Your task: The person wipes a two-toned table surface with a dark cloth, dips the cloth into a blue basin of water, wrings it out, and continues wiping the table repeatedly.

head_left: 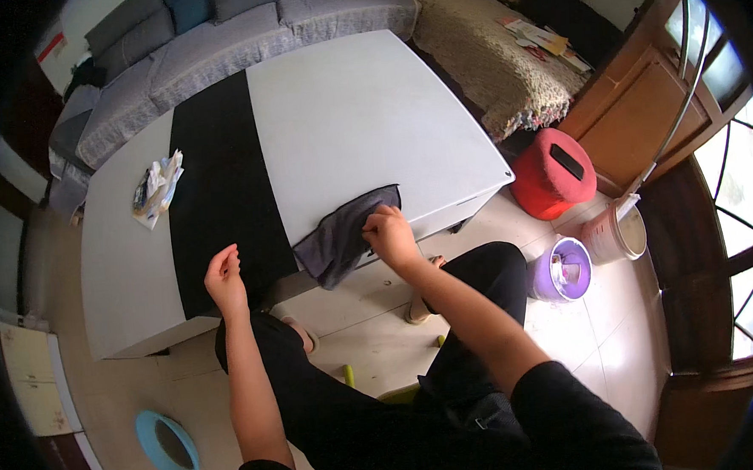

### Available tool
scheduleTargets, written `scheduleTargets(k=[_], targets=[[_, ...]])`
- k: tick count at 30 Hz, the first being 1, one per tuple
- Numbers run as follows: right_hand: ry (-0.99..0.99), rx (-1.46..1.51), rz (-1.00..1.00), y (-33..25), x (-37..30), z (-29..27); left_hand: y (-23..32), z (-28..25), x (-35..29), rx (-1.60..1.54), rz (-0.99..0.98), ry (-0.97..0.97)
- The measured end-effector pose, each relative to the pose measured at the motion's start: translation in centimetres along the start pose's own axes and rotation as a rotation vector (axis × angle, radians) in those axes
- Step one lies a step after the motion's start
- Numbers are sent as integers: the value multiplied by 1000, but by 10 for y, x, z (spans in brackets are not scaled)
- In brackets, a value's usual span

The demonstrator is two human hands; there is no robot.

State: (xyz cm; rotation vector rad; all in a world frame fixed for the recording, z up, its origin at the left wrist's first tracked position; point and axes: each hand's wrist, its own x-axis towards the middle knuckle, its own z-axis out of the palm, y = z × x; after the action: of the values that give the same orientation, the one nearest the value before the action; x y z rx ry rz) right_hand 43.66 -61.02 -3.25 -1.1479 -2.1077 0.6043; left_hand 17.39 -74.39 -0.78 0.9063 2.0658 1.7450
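Note:
My left hand (226,281) is raised over the near edge of the table's black band, its fingers curled in and the fingertips together. Anything between them is too small to make out. To the right, my right hand (389,237) is closed in a pinch in front of a dark grey cloth (340,237). Whether the fingertips grip the cloth or something tiny cannot be told. The cloth lies rumpled on the table's near edge, and part of it hangs down over that edge.
The white table (344,109) carries a crumpled tissue packet (159,188) at left. On the floor at right stand a red stool (544,179) with a black phone (567,161), a purple bucket (540,282) and a pale bucket (602,238). A blue basin (149,447) sits lower left; a grey sofa (206,69) lies behind.

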Motion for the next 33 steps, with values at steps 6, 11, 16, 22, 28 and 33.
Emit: scheduleTargets(k=[6,11,16,22,28,33], targets=[[125,-307,302,89,18,-88,5,-13,-4,-53,-75,76],[115,-141,221,87,12,-45,8,-9,-3,-54,-133,53],[-29,27,31,-25,-6,15,3,-7,-1,-58,-135,11],[63,-117,133,59,12,-57,9,-15,-6,-74,-147,68],[257,-259,301,82,15,-69,5,-13,-5,-95,-137,51],[63,-69,31,7,-12,0,7,0,-3,-104,-156,-1]])
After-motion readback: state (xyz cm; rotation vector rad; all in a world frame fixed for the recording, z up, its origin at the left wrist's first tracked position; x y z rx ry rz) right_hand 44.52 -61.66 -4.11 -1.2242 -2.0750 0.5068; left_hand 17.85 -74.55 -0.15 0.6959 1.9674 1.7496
